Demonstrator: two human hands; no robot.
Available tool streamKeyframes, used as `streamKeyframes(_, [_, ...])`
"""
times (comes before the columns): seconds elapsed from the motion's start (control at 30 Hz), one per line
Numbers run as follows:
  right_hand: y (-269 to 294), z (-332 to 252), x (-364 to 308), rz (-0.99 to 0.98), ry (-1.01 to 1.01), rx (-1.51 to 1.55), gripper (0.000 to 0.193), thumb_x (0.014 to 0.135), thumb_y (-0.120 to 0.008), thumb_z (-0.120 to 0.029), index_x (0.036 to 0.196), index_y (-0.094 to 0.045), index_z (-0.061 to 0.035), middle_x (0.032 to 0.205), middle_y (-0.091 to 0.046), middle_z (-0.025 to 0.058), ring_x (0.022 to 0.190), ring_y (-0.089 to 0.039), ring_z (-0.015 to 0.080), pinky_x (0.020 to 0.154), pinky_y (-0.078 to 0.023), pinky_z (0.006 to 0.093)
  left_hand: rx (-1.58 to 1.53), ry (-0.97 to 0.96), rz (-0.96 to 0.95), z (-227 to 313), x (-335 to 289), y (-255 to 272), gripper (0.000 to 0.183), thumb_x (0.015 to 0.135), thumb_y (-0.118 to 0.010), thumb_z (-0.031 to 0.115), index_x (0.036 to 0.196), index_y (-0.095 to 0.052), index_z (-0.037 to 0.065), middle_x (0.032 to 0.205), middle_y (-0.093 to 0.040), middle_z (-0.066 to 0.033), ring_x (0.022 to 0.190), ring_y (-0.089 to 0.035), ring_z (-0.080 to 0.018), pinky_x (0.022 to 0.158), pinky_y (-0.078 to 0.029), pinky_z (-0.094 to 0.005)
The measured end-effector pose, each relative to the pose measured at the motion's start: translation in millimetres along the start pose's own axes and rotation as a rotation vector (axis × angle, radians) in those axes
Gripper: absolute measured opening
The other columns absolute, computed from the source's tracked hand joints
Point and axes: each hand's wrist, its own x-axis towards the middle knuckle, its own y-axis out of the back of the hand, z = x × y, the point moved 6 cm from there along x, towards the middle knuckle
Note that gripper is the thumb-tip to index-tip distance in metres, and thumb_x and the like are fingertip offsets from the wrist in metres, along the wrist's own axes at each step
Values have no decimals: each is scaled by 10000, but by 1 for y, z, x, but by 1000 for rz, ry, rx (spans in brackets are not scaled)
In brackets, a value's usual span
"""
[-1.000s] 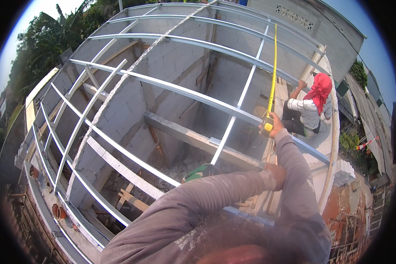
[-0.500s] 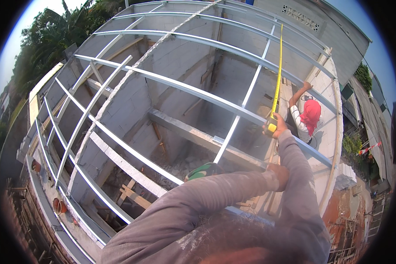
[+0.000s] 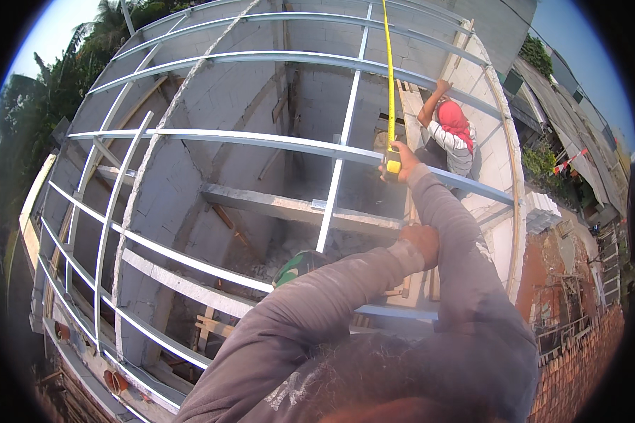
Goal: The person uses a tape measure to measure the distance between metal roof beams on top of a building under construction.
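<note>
My right hand grips a yellow-and-black tape measure beside a silver metal beam. From its case the yellow blade runs out, away over the farther beams to the top of the picture. My left hand is bent at the wrist next to my right forearm; its fingers are hidden. Below that hand passes another metal beam, partly covered by my arms. A crossing metal bar lies a little left of the tape measure.
A co-worker with a red head cloth crouches ahead on the right, one hand at a beam. Deep block-walled rooms open below the roof frame. A concrete beam spans one room. Bricks stand at the lower right.
The view has turned so the frame, co-worker and my hands appear farther left and higher. My right hand still holds the tape measure, its blade still out.
</note>
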Motion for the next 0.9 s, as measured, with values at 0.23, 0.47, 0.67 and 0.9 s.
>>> streamKeyframes(0.23, [6, 1, 1, 15, 27, -12, 392, 811, -685, -531, 933, -589, -171, 796, -612, 96, 736, -646, 332, 772, -500, 592, -28, 4, -18, -5, 14, -21, 345, 838, -648, 367, 938, -743, 51, 975, -720, -204, 954, -697, -381, 820, -548, -466])
streamKeyframes(0.47, [8, 4, -3, 71, 55, 23, 402, 841, -660, -519, 972, -589, -146, 873, -615, 121, 770, -641, 343, 844, -466, 639, 34, -21, -14, -3, 14, -23, 338, 817, -672, 364, 905, -749, 47, 924, -724, -198, 903, -713, -359, 777, -563, -449])
streamKeyframes(0.67, [9, 4, -6, 96, 56, 47, 403, 839, -669, -508, 966, -595, -132, 851, -628, 120, 740, -655, 338, 795, -485, 625, 16, -28, -25, -3, 18, -27, 340, 813, -670, 368, 917, -750, 54, 930, -726, -189, 902, -712, -360, 769, -565, -443])
streamKeyframes(0.9, [3, 3, -10, 92, 57, 31, 390, 844, -671, -499, 940, -602, -128, 828, -627, 111, 724, -655, 328, 779, -494, 613, 22, -43, -32, -6, 20, -30, 372, 827, -660, 399, 992, -738, 75, 980, -726, -184, 930, -706, -360, 800, -560, -445])
